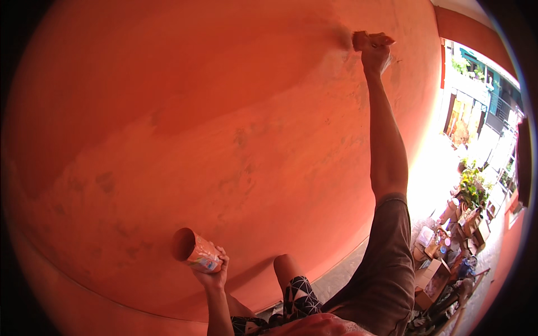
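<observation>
An orange wall (235,123) fills most of the head view, with a darker, smoother orange area above and a paler, patchy one below. High at the right, my right hand (376,53) grips a paintbrush (360,41) whose bristles touch the wall or lie very close to it. The right arm is stretched far up. Low and left of centre, my left hand (217,271) is wrapped around a paint can (204,255) with smears over its label. The can tilts with its mouth toward the upper left; its contents are too dark to make out.
Beyond the wall's right end lies a brightly lit opening (434,162). Cardboard boxes (431,280), potted plants (473,185) and mixed clutter stand along the right side. A grey floor strip (347,263) runs below the wall near my bent knee.
</observation>
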Motion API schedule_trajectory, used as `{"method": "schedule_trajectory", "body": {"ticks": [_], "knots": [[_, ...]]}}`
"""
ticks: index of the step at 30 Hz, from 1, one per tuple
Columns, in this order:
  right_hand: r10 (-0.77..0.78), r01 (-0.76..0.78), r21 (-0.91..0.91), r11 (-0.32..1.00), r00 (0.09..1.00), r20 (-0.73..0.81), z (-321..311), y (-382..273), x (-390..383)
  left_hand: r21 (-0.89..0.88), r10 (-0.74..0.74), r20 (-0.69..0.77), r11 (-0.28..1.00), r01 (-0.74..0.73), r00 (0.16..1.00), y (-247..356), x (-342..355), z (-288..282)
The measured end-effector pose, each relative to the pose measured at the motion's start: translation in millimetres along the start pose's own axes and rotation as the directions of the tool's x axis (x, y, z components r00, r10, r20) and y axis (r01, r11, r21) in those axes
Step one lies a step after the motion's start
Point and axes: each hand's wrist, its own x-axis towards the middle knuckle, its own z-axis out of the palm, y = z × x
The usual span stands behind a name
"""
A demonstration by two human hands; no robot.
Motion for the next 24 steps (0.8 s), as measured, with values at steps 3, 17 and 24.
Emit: {"method": "schedule_trajectory", "body": {"ticks": [3,17,24], "knots": [[0.008,-0.004,-0.107,0.994,0.999,0.041,14,26,-5,-0.060,0.030,-0.067,0.998,-0.034,0.997,0,2,-22],[-0.334,-0.046,0.783,0.620,0.888,0.317,47,-129,-154,-0.065,-0.006,-0.093,0.998,0.000,0.996,1,0,11],[-0.147,0.142,0.418,0.897,0.989,-0.019,15,45,-32,-0.030,0.002,-0.103,1.000,-0.005,0.995,4,-1,-10]]}}
